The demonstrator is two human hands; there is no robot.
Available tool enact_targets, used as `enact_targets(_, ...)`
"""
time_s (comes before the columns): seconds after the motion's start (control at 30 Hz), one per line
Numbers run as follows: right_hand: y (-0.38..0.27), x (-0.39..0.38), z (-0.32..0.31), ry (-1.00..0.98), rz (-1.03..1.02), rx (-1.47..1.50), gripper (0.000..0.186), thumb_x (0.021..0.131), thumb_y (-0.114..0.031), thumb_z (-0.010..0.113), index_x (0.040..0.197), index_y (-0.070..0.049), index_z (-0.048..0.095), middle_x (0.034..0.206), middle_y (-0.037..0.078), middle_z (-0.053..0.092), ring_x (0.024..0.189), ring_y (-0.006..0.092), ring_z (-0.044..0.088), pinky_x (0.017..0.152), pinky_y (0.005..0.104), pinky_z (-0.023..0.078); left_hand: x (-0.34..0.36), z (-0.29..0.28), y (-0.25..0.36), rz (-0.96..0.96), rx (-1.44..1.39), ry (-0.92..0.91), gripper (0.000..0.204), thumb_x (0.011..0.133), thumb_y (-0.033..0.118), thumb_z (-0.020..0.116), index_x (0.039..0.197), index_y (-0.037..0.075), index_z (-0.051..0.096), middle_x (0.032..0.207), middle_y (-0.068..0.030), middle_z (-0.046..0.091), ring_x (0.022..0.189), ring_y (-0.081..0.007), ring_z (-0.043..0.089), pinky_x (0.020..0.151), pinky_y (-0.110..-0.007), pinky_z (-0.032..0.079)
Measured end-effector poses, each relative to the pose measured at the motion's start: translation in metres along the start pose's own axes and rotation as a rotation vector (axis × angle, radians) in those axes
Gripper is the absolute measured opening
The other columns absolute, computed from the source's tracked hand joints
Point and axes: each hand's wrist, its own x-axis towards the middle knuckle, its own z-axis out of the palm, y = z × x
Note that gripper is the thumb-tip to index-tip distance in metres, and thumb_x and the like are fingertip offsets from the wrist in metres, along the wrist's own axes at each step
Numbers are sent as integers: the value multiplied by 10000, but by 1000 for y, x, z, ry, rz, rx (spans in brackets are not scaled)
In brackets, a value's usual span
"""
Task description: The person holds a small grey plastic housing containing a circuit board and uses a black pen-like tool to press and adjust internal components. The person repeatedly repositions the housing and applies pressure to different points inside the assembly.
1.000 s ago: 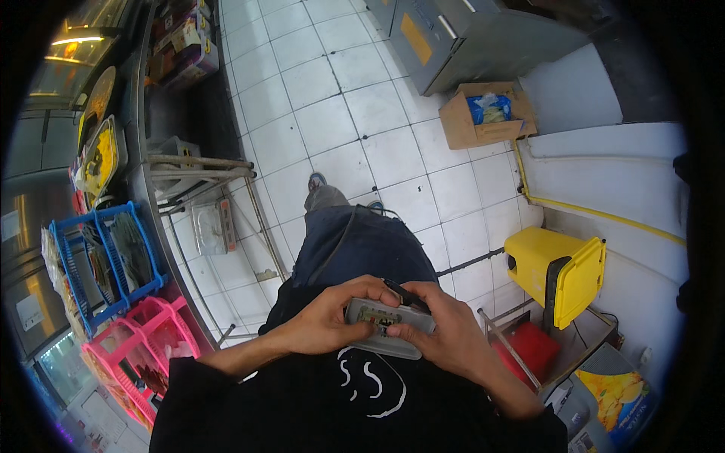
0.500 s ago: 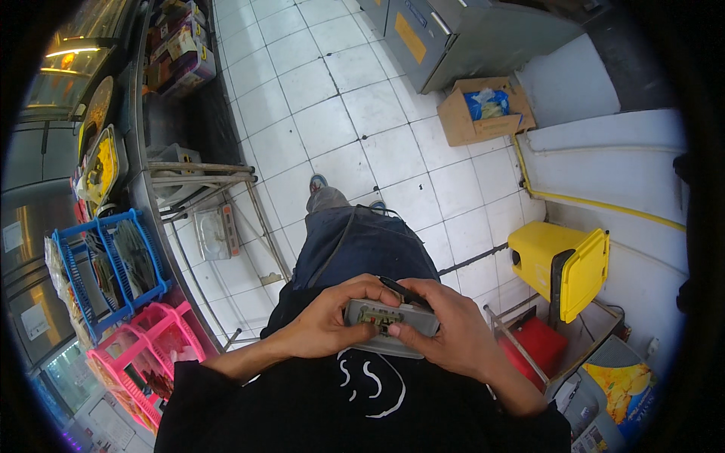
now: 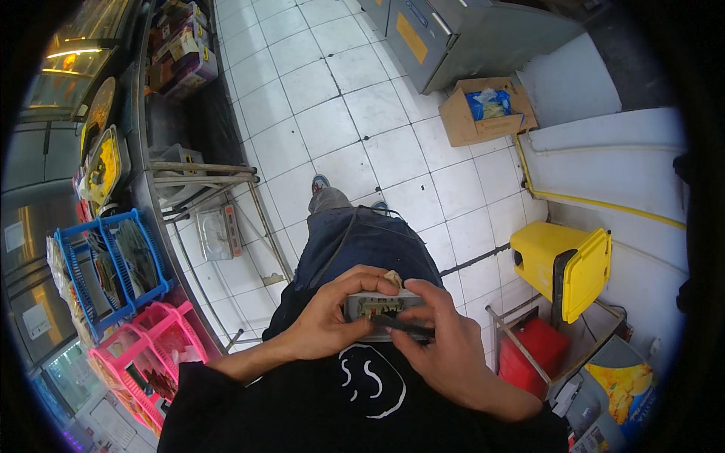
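Close to my torso, my left hand (image 3: 332, 313) grips a small grey plastic case (image 3: 353, 306) by its left side, thumb low and fingers along the far edge. A greenish part with small metal-looking pieces and a spot of red (image 3: 377, 306) shows inside the case. In my right hand (image 3: 445, 328) is a slim black pen-like tool (image 3: 411, 326), pinched between thumb and fingers. It lies slanted across the near side of the case, its left end by my left thumb. A small beige bit (image 3: 393, 278) sits at my left fingertips; what it is I cannot make out.
Blue rack (image 3: 113, 264) and pink rack (image 3: 151, 343) with packets stand on the left counter. To the right are a yellow bin (image 3: 555, 260), a red container (image 3: 532, 351) and a metal frame (image 3: 521, 343). A cardboard box (image 3: 476, 132) rests on the white tiled floor (image 3: 302, 68).
My right hand has swung the black tool from the case's far edge down across its near side. The right thumb has left the case's inside, and the beige bit now shows.
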Motion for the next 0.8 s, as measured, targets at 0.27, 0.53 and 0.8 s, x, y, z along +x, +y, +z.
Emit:
enact_targets(0.27,-8,3,-7,-66,182,19,520,817,-4,709,1222,-25,383,908,205,704,747,346,726,569,383,576,0,-3,2,52,-5,-41,581,688,-57,565,1261,39,560,1328,-129,442,1291,-254,465,1093,-406,408)
enact_targets(0.53,-6,3,-9,-65,149,59,469,848,32,657,1186,-2,334,933,238,682,815,367,720,632,412,585,-2,-4,4,72,-44,-46,626,677,-92,461,1291,10,529,1359,-141,418,1324,-249,424,1121,-366,332)
enact_targets(0.8,-13,13,-20,-136,292,57,355,904,-37,635,1098,-7,339,833,222,674,748,369,711,588,412,524,-1,-2,5,0,-54,-15,581,674,-13,502,1251,16,563,1354,-154,422,1336,-274,420,1131,-435,354)
